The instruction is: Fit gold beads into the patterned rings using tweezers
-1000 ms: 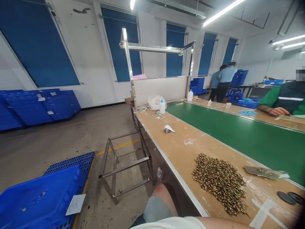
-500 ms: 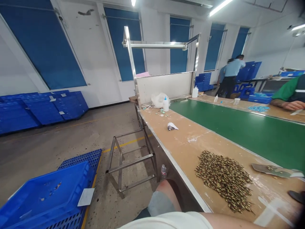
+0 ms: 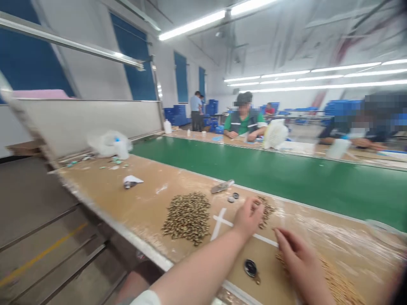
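Observation:
My left hand (image 3: 249, 217) is closed, thumb and fingers curled together beside a small pile of brown pieces (image 3: 266, 211) on the worktable. Anything within its fingers is too blurred to name. Closer to me, my right hand (image 3: 302, 263) pinches thumb against forefinger; whatever tiny thing is there cannot be made out. A heap of tan pieces (image 3: 341, 281) lies beneath and beside this hand, partly covered by it. Between my forearms sits a round black disc (image 3: 250, 267) with a small brass-coloured piece (image 3: 257, 279) at its edge. Left of my hands lies a larger pile of gold-brown pieces (image 3: 187, 217).
White tape strips (image 3: 218, 224) mark the brown tabletop. Beyond it runs a green belt (image 3: 203, 154). A scoop-like piece (image 3: 222, 186), small round lids (image 3: 235, 195), crumpled paper (image 3: 132, 181) and a white bottle (image 3: 121, 148) lie leftward. Co-workers (image 3: 244, 120) sit across the belt.
My view has swung to the right, and the gold-brown pile now appears further left. Both hands have come into view; before, only part of an arm showed at the bottom.

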Demonstrator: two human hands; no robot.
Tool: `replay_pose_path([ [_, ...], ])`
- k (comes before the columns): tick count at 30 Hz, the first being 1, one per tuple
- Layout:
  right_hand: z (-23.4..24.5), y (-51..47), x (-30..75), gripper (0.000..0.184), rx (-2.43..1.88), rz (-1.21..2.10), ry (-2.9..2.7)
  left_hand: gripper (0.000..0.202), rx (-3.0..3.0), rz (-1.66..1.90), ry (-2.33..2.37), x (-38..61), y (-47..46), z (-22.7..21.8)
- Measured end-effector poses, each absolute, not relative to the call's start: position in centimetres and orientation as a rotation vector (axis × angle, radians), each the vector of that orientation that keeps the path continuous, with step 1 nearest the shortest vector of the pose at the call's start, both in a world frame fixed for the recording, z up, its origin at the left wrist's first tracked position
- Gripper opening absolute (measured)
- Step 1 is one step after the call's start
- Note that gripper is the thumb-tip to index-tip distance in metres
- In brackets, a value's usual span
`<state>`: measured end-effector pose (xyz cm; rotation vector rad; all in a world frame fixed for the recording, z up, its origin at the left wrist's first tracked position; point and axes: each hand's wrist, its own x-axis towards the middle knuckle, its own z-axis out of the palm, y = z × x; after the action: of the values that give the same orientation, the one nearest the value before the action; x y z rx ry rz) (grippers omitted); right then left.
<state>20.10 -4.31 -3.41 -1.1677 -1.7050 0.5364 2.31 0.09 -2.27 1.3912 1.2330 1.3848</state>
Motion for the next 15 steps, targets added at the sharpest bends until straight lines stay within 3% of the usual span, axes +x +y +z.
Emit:
replay_pose_path([
  [4,-2.8,-4.5,19.3,0.04,-1.177,0.65,-1.641,0.035,1.444,1.409,1.202,2.2,0.5,-2.6],
  [15,-2.9,-3.9,17.4,0.029,-1.138,0.637,-1.512,0.046,1.634,1.412,1.349,1.1,1.1,-1.4],
])
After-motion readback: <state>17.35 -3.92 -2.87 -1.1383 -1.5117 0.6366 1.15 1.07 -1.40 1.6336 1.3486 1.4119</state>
